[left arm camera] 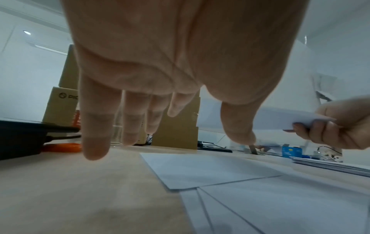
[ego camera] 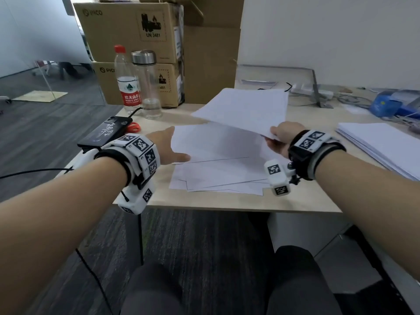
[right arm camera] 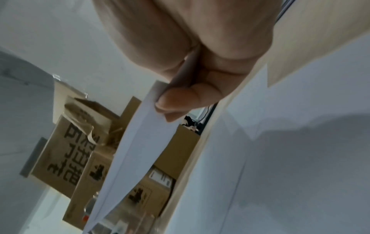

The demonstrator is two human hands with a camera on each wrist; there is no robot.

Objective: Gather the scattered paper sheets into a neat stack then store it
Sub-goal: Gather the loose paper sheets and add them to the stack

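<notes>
Head view: right hand (ego camera: 280, 138) pinches the near right corner of a lifted sheet (ego camera: 243, 110), held tilted above the worktop (ego camera: 159, 198), far edge higher. Left hand (ego camera: 168, 145) reaches over the left edge of the loose sheets (ego camera: 218, 171) fanned flat on the worktop; fingers hidden under the top sheet's edge here, thumb lies on the paper. Neat paper stack (ego camera: 381, 144) sits at the right, well apart from the loose sheets. Far left: plastic water bottle (ego camera: 127, 80) with red cap, just beside a clear flask (ego camera: 147, 85) with metal lid. Black flat device (ego camera: 104, 133) near the left hand, orange scissors (ego camera: 133, 127) partly under it. Cardboard boxes (ego camera: 127, 30) stacked behind. Blue box (ego camera: 391, 103) far right.

Left wrist view: left hand (left arm camera: 160, 71) released, fingers (left arm camera: 96, 137) straight and spread, pointing down just above the worktop (left arm camera: 70, 190), gripping nothing. Loose sheets (left arm camera: 210, 171) lie to its right, overlapping. Right hand (left arm camera: 340, 126) at right edge, fingers curled round the lifted sheet (left arm camera: 270, 117). Orange scissors (left arm camera: 62, 147) at left under the black device (left arm camera: 20, 137).

Right wrist view: right hand (right arm camera: 200, 63) grasping the lifted sheet (right arm camera: 140, 142), thumb (right arm camera: 184, 98) pressed on its face, paper seen nearly edge-on. Loose sheets (right arm camera: 300, 158) fill the right side. Cardboard boxes (right arm camera: 80, 150) behind.
</notes>
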